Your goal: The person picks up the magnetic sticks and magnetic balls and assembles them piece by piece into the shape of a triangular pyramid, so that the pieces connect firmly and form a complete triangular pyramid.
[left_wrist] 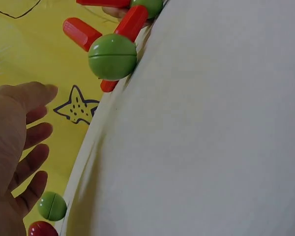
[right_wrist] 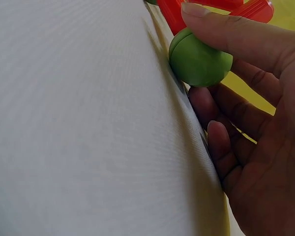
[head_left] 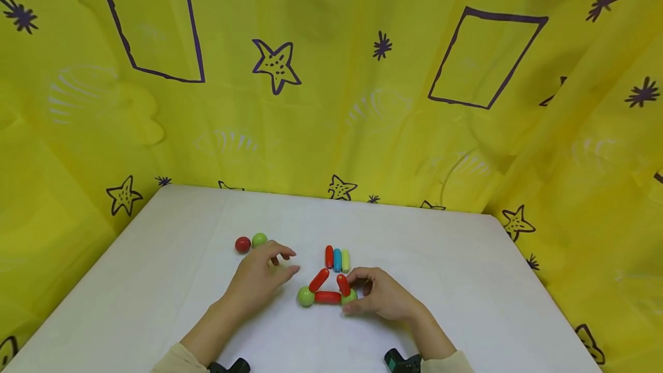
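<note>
On the white table a partly joined shape of toy rods and balls lies between the hands. Its green left ball [head_left: 306, 296] meets a slanted red rod [head_left: 319, 280] and a level red rod [head_left: 327, 297]. At the other end, my right hand [head_left: 380, 292] holds the green right ball [right_wrist: 199, 59] between thumb and fingers; another red rod [head_left: 343, 285] rises from that ball. The two upper rod tips stand apart. My left hand [head_left: 259, 275] is off to the left, fingers relaxed, holding nothing, near a loose green ball [head_left: 259, 239] and a red ball [head_left: 242, 244].
Just behind the shape a red rod [head_left: 329, 257], a blue rod [head_left: 338, 260] and a yellow rod [head_left: 346, 261] lie side by side. A yellow patterned curtain [head_left: 321, 108] hangs along the table's back and sides. Dark devices [head_left: 401, 361] sit at both wrists.
</note>
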Available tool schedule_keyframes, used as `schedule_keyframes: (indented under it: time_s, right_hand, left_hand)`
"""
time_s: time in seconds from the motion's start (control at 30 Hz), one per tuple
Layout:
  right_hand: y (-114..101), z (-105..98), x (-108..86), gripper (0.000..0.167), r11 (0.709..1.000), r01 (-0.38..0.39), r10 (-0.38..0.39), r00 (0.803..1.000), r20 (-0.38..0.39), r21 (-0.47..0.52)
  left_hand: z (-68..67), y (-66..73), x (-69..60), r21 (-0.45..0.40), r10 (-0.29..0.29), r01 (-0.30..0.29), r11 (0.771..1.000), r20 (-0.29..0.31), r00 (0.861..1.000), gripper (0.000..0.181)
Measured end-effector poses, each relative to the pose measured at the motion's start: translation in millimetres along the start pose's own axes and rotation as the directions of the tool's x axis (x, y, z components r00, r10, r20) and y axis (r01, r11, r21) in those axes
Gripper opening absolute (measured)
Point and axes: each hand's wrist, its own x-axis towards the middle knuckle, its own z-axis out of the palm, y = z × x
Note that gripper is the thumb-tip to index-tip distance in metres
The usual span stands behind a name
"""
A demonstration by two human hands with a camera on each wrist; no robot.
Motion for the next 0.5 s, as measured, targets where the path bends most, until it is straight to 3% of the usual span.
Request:
schedule_keyframes:
  time_s: [0.23,0.5]
  right_hand:
    - [-0.5,1.0,2.1,0.029,1.000,-0.004,0.004,1.000,0.001,0.002]
    - [3.1,2.3,0.5,0.029,1.000,-0.001,0.001,1.000,-0.006,0.014]
  left_hand:
    - [-16.0,-17.0,8.0,0.151,0.018,0.009,0.989,-0.176,0.984,0.026]
    - [-23.4,-28.2,9.8,0.152,0.006,0.034,0.988,-0.257,0.966,0.032]
